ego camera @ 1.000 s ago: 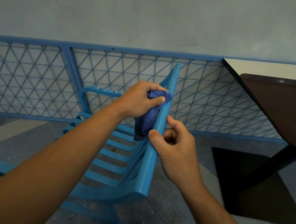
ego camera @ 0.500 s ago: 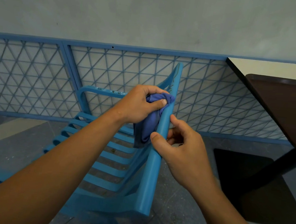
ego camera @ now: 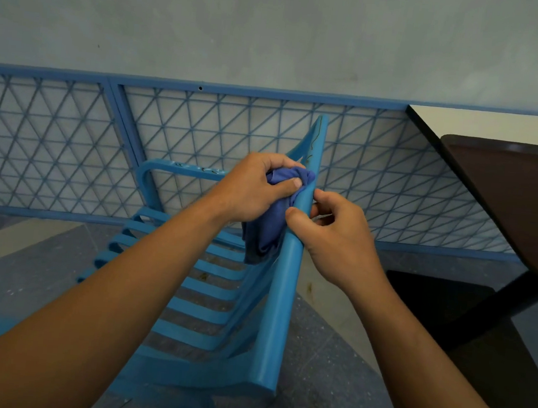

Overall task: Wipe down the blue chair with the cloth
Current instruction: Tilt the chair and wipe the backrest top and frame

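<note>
Two bare hands meet at the edge of a bright blue slatted plastic chair (ego camera: 279, 306), which lies tipped so that its long rounded side rail runs from the lower middle of the view up toward the wall. The rail is smooth and glossy, with dark scribble-like marks near its far upper end. Its horizontal slats show left of the rail, with specks of brownish dirt on a couple of them, and a curved armrest stands further back at the left.

The crumpled dark blue-violet cloth (ego camera: 270, 227) is bunched on the left, slatted side of the rail, pressed against it about two thirds of the way up. Its upper part is balled inside the left hand (ego camera: 252, 187), and a loose tail hangs down below the hand onto the slats.

The left hand's fingers curl over the top of the bundle and its thumb clamps across the front, so the cloth is gripped tightly against the rail. The right hand (ego camera: 339, 240) sits just beside it on the other side of the rail, pinching the rail: the thumb lies on the near face, touching the cloth's edge, and the curled fingers wrap behind.

Behind the chair a blue metal lattice fence (ego camera: 70, 142) runs along a pale grey wall. A dark brown tray (ego camera: 518, 198) rests on a white-topped table (ego camera: 498, 125) at the right.
</note>
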Demonstrator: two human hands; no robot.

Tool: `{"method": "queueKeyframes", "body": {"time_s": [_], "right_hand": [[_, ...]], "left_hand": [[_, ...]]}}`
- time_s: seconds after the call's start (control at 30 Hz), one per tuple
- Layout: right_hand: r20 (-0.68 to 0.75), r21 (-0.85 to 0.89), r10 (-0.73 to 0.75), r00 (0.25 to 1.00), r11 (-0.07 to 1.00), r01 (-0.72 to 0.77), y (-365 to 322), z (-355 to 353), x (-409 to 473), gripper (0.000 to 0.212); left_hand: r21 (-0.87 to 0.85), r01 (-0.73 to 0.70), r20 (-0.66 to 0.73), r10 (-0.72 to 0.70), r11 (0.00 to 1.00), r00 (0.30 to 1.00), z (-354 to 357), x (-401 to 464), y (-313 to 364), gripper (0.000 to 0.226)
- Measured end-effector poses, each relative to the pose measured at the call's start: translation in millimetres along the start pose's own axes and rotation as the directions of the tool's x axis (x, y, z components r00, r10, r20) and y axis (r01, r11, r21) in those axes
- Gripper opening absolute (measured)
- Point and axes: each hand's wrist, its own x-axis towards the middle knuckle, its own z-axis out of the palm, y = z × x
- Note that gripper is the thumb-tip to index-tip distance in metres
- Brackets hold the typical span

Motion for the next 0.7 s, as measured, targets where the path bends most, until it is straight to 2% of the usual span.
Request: {"method": "queueKeyframes", "body": {"time_s": [0.1,0.2,0.5,0.6,0.7], "right_hand": [[0.054,0.021,-0.027,0.998,0.999,0.025,0.7,-0.9,-4.7,0.027],[0.116,0.005,-0.067,0.991,0.998,0.067,0.7,-0.8,-12.1,0.037],[0.132,0.069,-0.058,0.990,0.996,0.049,4.3,2.8,-14.7,0.044],[0.127,0.076,-0.035,0.991,0.997,0.026,4.9,2.9,-14.0,0.048],[0.125,0.082,-0.021,0.992,0.997,0.011,5.2,3.1,-14.1,0.051]], "left_hand": [[-0.084,-0.013,0.005,0.013,0.996,1.000,1.0,-26.0,-4.3,0.019],[-0.128,-0.038,0.015,0.040,0.991,0.999,1.7,-35.9,-6.2,0.019],[0.019,0.009,-0.042,-0.008,1.000,0.999,6.1,36.4,-10.3,0.015],[0.022,0.054,-0.073,-0.052,0.998,0.996,8.9,55.6,-11.9,0.015],[0.038,0.040,-0.059,-0.038,0.998,0.998,8.9,51.6,-8.8,0.016]]}}
